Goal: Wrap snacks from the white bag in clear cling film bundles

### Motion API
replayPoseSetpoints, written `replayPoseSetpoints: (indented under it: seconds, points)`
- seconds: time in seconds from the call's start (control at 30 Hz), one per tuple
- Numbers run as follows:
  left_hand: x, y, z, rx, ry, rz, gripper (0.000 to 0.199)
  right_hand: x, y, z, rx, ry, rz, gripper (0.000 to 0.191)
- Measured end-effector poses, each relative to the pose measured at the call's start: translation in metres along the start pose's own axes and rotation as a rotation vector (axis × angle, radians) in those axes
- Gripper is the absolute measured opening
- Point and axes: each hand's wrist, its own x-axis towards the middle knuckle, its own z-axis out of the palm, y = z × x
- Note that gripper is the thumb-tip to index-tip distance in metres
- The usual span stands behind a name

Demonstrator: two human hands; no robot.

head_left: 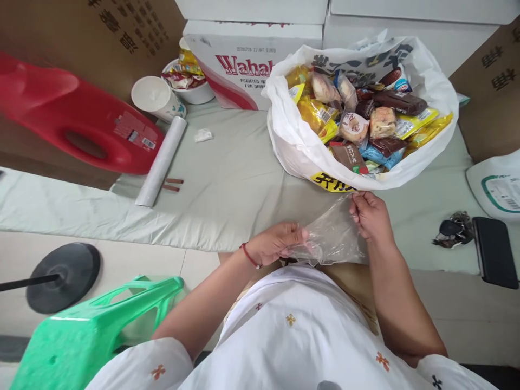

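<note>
A clear, thin plastic bag (335, 233) is stretched between my two hands at the table's front edge. My left hand (280, 241), with a red string bracelet on the wrist, grips the bag's left side, thumb on top. At the upper right corner of the film, my right hand (369, 214) pinches it with closed fingers. Just beyond the hands stands a large white shopping bag (280, 130), its mouth wide and full of wrapped snacks. Among them are a packaged cake (382, 122), a brown packet (348, 156) and several yellow packets.
A plastic film roll (162, 162) lies on the left beside a red jug (81, 119). Behind are a paper cup (156, 97) and a white carton (244, 65). Keys (453, 230) and a phone (494, 252) lie right. A green stool (93, 330) stands lower left.
</note>
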Motion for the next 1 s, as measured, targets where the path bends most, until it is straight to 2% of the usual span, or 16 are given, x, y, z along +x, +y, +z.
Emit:
replayPoseSetpoints:
  seconds: [0.07, 0.17, 0.27, 0.37, 0.43, 0.53, 0.57, 0.7, 0.73, 0.8, 0.83, 0.9, 0.93, 1.0]
  points:
    - [-0.004, -0.003, 0.000, 0.063, -0.004, -0.015, 0.044, 0.001, 0.001, -0.005, -0.064, 0.011, -0.050, 0.036]
    - [-0.008, -0.007, 0.000, -0.046, 0.156, 0.035, 0.035, 0.002, 0.006, -0.018, -0.215, 0.039, -0.128, 0.031]
    - [-0.007, -0.013, 0.003, -0.223, 0.314, 0.105, 0.041, -0.001, 0.009, -0.030, -0.324, 0.070, -0.172, 0.030]
    - [-0.001, -0.019, 0.007, -0.259, 0.504, 0.170, 0.050, -0.014, 0.013, -0.032, -0.342, 0.112, -0.223, 0.032]
    - [0.003, -0.023, 0.008, -0.187, 0.577, 0.216, 0.053, -0.027, 0.017, -0.032, -0.328, 0.179, -0.277, 0.034]
    - [0.003, -0.027, 0.003, 0.043, 0.583, 0.266, 0.052, -0.044, 0.028, -0.040, -0.328, 0.300, -0.326, 0.036]
    - [0.002, -0.028, 0.000, 0.142, 0.581, 0.280, 0.051, -0.047, 0.033, -0.047, -0.360, 0.302, -0.322, 0.037]
    - [0.000, -0.027, -0.009, 0.427, 0.598, 0.387, 0.044, -0.053, 0.040, -0.082, -0.626, 0.048, -0.288, 0.040]
    - [0.001, -0.025, -0.010, 0.447, 0.590, 0.417, 0.043, -0.054, 0.036, -0.089, -0.678, 0.023, -0.322, 0.040]
    - [0.003, -0.022, -0.007, 0.418, 0.523, 0.451, 0.041, -0.057, 0.021, -0.096, -0.722, 0.059, -0.482, 0.039]
    - [0.005, -0.019, -0.004, 0.380, 0.466, 0.456, 0.041, -0.059, 0.011, -0.094, -0.727, 0.061, -0.582, 0.037]
    - [0.008, -0.015, 0.004, 0.287, 0.343, 0.446, 0.043, -0.057, -0.008, -0.082, -0.719, -0.077, -0.731, 0.037]
    - [0.009, -0.012, 0.007, 0.246, 0.297, 0.438, 0.044, -0.054, -0.015, -0.073, -0.704, -0.194, -0.755, 0.040]
    - [0.009, -0.008, 0.012, 0.191, 0.257, 0.427, 0.045, -0.043, -0.021, -0.053, -0.647, -0.419, -0.716, 0.038]
